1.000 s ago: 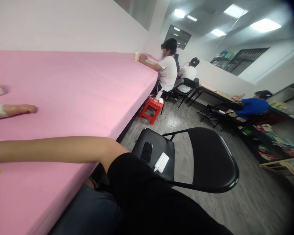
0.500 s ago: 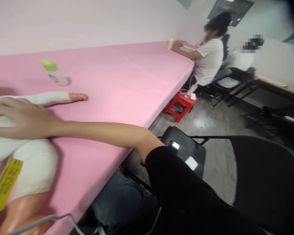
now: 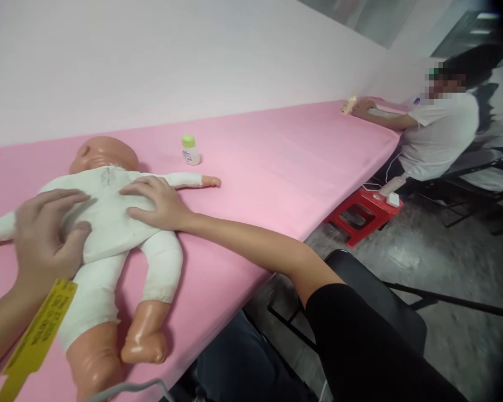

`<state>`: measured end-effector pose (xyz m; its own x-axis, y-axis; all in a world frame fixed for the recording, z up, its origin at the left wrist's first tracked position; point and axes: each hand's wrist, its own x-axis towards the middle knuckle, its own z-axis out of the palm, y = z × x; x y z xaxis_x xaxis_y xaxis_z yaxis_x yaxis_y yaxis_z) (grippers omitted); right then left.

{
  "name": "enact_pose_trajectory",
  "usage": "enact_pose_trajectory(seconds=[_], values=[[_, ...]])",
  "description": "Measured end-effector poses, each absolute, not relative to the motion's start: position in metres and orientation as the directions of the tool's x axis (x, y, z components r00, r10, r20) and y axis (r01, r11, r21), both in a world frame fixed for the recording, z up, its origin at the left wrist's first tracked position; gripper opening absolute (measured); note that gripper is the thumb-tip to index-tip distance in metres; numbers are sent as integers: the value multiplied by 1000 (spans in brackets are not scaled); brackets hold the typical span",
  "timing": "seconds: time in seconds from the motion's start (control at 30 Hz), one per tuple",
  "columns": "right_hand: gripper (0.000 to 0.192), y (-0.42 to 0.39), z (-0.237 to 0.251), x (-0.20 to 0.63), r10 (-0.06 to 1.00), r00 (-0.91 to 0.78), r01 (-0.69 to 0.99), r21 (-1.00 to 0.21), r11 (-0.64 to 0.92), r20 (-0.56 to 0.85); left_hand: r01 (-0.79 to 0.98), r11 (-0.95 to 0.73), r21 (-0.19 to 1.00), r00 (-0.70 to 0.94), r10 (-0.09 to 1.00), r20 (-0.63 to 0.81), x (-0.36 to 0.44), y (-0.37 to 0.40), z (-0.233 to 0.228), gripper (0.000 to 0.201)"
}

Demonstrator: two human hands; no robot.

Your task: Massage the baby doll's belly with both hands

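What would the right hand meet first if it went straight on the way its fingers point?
Likely the left hand, across the white-covered torso of the doll, though depth is hard to judge.

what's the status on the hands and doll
Left hand open at doll, right hand on it. Doll lying on pink cloth. Green-capped bottle standing apart from it.

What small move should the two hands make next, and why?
Perhaps the left hand and right hand should stroke gently along the torso of the doll: they are over its opposite sides, and neither holds the bottle, which stands capped, apart from both.
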<state>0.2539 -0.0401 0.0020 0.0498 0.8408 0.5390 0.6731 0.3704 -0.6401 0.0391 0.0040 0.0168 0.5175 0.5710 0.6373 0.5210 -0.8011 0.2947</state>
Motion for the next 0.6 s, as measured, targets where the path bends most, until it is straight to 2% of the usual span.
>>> enact_pose_trajectory(seconds=[0.1, 0.17, 0.43, 0.6], values=[[45, -42, 7, 254, 856, 39, 673, -646, 359, 516, 415, -861, 294, 561, 497, 662, 40, 12, 15, 38], [48, -42, 8, 255, 867, 13, 673, -646, 362, 499, 435, -847, 307, 553, 520, 651, 35, 16, 13, 36], [25, -37, -1, 256, 798, 10, 625, -627, 465, 602, 480, -824, 301, 498, 539, 679, 23, 25, 9, 23], [37, -39, 0, 254, 776, -49, 612, -595, 521, 629, 373, -875, 309, 572, 480, 665, 24, 23, 13, 43]])
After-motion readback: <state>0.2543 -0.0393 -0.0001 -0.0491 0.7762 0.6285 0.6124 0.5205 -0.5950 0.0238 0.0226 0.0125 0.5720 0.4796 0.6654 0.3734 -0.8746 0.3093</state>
